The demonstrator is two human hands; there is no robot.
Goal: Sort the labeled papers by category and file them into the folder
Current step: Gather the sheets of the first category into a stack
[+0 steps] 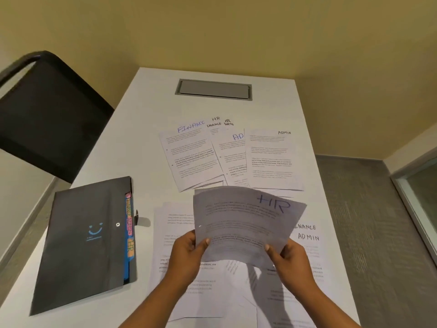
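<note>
Both hands hold up a sheet marked HR above the table; my left hand grips its lower left edge and my right hand its lower right edge. A black folder with coloured tabs labelled ADMIN and HR lies shut at the left. Farther back lie overlapping papers: one marked FINANCE, one marked ADMIN, others partly hidden. More sheets lie under my hands, with FINANCE and ADMIN labels showing at the right.
The white table has a grey cable hatch at the back. A black chair stands at the left by the table's edge. Grey carpet lies to the right.
</note>
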